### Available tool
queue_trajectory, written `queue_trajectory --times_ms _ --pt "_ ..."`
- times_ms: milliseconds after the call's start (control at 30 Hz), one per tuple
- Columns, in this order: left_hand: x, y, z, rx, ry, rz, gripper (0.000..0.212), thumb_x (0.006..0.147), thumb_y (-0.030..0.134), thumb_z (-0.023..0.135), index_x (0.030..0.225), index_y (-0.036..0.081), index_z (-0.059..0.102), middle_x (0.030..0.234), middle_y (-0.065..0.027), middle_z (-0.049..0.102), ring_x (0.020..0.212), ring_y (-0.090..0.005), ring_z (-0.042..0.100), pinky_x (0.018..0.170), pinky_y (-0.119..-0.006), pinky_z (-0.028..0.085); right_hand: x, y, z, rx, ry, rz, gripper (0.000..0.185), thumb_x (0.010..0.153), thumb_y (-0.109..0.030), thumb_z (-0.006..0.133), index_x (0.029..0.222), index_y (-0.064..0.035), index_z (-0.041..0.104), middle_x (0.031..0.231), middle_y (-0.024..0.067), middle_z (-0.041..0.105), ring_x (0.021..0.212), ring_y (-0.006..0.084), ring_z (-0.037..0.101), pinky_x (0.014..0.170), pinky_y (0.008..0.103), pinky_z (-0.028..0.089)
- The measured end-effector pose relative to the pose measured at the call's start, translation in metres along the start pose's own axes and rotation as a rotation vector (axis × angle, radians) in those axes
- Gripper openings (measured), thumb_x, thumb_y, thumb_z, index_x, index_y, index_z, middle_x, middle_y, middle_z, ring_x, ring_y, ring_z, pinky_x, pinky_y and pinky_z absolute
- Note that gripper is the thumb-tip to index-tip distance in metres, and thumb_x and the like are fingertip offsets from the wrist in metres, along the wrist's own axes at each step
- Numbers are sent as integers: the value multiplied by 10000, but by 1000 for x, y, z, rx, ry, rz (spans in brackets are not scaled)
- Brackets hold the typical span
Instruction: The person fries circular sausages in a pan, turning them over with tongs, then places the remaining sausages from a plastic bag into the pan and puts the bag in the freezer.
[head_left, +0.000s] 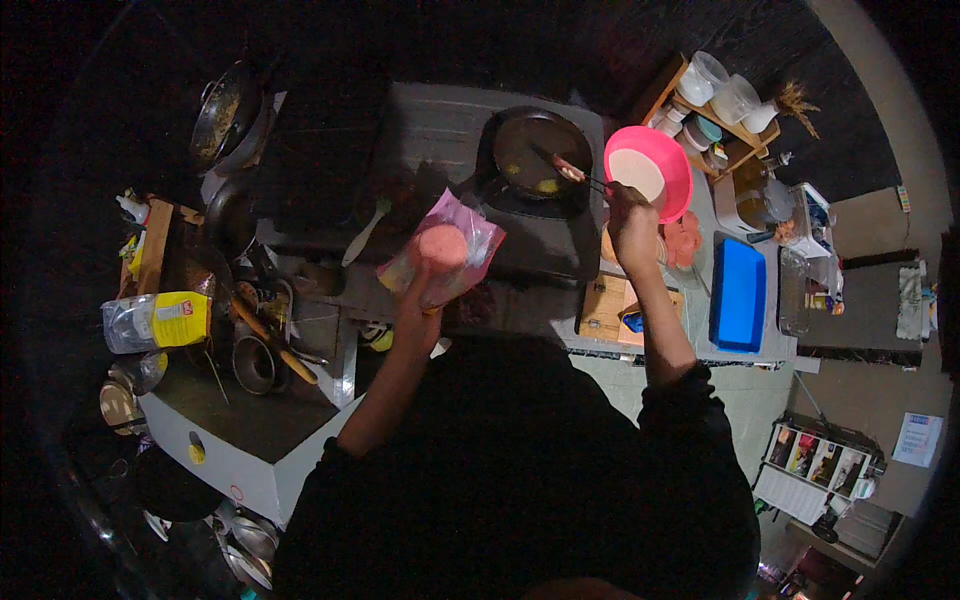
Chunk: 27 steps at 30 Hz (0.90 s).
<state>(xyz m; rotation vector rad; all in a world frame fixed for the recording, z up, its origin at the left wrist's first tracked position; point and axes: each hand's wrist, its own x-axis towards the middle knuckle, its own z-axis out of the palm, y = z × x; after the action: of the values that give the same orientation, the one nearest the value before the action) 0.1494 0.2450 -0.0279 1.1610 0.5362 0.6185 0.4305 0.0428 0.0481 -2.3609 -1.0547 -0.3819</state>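
Observation:
My left hand (421, 296) holds a pink and clear plastic bag (476, 251), with a round pink slice (442, 248) at its opening. My right hand (631, 217) grips a dark-handled utensil, its head hidden in part by a small reddish piece of food (568, 169). The utensil reaches over a black frying pan (541, 142) on the stove (442, 112); yellowish bits lie in the pan. Right of the pan, behind my right hand, is a pink bowl (681, 165) with pale contents. Several pink round slices (682, 240) lie near the bowl.
A spatula with a pale handle (361, 244) lies left of the bag. On the right counter are a wooden board (600, 304) and a blue tray (739, 296). A wooden rack (731, 127) holds containers. Pans, a pot (255, 364) and a yellow-labelled plastic package (157, 322) stand at left.

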Motion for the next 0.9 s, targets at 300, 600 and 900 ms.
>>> queue_trajectory --times_ms 300,600,900 --pt "-17 11 -2 -597 195 -276 483 891 137 612 1308 64 378 1247 -82 498 1154 -218 510 968 -387 443 1 -7 -12 -199 -163 -155 309 754 -31 556 1055 17 607 974 208 622 880 356 603 755 412 492" --pt "-14 4 -4 -583 148 -265 462 873 118 637 1270 53 410 1207 -80 512 1107 -200 537 902 -363 490 46 -2 15 -341 -288 -420 338 695 -12 544 1024 -17 623 935 170 629 910 322 589 768 396 499" --pt "-23 26 -3 -529 224 -240 502 864 116 646 1288 42 388 1236 -94 497 1138 -216 522 930 -383 478 62 -29 53 -368 -345 -335 176 707 -22 544 856 1 635 942 234 619 855 359 611 754 445 504"
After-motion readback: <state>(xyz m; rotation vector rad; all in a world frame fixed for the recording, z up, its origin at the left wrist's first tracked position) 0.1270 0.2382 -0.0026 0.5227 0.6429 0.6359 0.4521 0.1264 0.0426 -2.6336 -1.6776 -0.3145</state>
